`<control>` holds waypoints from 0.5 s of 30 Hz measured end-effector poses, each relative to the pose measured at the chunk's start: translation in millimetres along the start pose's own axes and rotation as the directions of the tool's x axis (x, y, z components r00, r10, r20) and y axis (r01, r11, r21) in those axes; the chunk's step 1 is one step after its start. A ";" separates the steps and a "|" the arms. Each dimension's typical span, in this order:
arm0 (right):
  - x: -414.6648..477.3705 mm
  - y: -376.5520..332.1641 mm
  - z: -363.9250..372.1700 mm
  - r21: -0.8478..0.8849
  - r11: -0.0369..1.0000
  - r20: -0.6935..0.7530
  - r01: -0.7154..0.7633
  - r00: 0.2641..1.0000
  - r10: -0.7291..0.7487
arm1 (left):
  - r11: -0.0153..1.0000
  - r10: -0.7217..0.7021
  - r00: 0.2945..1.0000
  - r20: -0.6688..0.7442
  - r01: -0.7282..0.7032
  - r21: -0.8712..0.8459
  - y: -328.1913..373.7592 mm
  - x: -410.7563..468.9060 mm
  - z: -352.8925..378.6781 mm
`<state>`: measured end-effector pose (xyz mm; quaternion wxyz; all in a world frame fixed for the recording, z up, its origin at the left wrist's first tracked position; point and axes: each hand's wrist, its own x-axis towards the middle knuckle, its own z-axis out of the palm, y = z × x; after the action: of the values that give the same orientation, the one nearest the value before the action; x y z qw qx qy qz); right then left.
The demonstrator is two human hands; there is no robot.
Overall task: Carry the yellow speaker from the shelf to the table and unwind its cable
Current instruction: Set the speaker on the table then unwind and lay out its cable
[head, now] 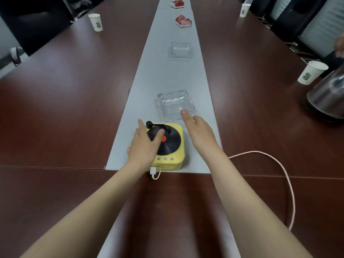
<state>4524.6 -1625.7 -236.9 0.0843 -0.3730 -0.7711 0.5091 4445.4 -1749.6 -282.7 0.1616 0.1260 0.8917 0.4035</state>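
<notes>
Resting on the yellow speaker (181, 148), the left hand (145, 144) shows a spread grip; the right hand (197, 131), too.

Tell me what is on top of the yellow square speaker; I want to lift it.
A black disc with a red centre, a black tonearm and the left hand, which hides the disc's left part.

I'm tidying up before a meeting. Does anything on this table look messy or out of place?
Only the pink cable: it sprawls in a loose loop across the dark wood to the right of the yellow speaker, which sits on the grey runner. Nothing looks spilled or broken.
</notes>
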 end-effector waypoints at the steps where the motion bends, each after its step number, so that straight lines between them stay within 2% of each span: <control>1: 4.7 1.3 2.6 -0.130 0.992 -0.004 -0.001 1.000 0.000 | 0.995 0.019 1.000 -0.009 -0.018 0.094 2.5 -1.7 2.2; 3: 14.7 8.6 7.4 -0.357 0.934 -0.031 -0.012 1.000 0.001 | 0.972 0.018 1.000 -0.017 -0.014 0.235 9.7 -7.8 9.2; 5: 22.9 19.2 9.5 -0.487 0.873 -0.036 -0.025 0.999 0.009 | 0.948 0.002 1.000 -0.009 0.001 0.319 17.6 -14.5 15.0; 7: 30.2 31.2 10.1 -0.494 0.868 -0.037 -0.040 0.999 0.025 | 0.924 -0.013 1.000 -0.001 0.013 0.383 20.2 -17.0 19.7; 11: 35.4 48.9 11.6 -0.402 0.913 -0.077 -0.074 0.996 0.047 | 0.888 -0.062 0.998 0.018 0.047 0.458 22.9 -16.1 26.0; 15: 34.1 57.8 7.6 -0.496 0.866 -0.090 -0.064 0.996 0.022 | 0.880 -0.083 0.996 0.029 0.059 0.472 26.4 -15.0 28.0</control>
<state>4524.8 -1596.9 -298.1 0.0051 -0.4196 -0.8638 0.2790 4472.6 -1719.0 -277.4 0.1625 0.1384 0.9628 0.1658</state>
